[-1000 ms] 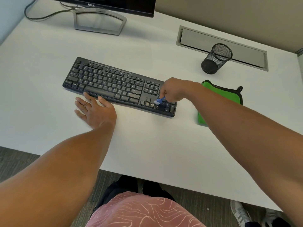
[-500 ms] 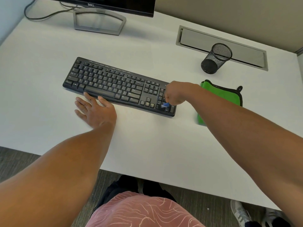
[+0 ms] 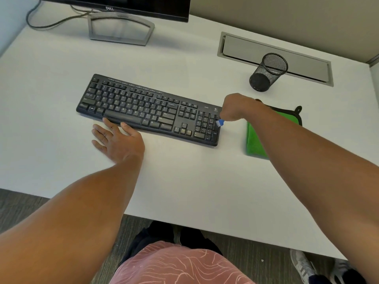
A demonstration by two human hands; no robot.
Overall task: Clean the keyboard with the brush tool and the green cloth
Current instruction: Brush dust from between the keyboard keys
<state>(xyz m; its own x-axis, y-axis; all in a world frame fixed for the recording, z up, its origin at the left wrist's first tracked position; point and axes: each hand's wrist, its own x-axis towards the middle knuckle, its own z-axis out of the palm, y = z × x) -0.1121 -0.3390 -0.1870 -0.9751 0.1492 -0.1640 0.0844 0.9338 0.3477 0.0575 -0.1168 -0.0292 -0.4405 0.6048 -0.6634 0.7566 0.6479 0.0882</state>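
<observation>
A black keyboard [image 3: 143,111] lies slanted across the middle of the white desk [image 3: 184,181]. My right hand [image 3: 235,108] is closed around a small blue-and-white brush tool [image 3: 220,122], whose bristle end pokes out at the keyboard's right edge, beside the number pad. My left hand [image 3: 117,138] rests flat on the desk, fingers spread, its fingertips touching the keyboard's front edge near the space bar. A green cloth [image 3: 256,140] with black trim lies on the desk to the right of the keyboard, partly hidden under my right forearm.
A black mesh pen cup [image 3: 267,72] stands behind the cloth, in front of a grey cable hatch [image 3: 246,48]. A monitor on its silver stand [image 3: 121,27] with cables is at the back left. The desk's front edge runs above my knees.
My right hand has swept the brush rightwards across the number pad to the keyboard's right edge. My left hand has stayed in place.
</observation>
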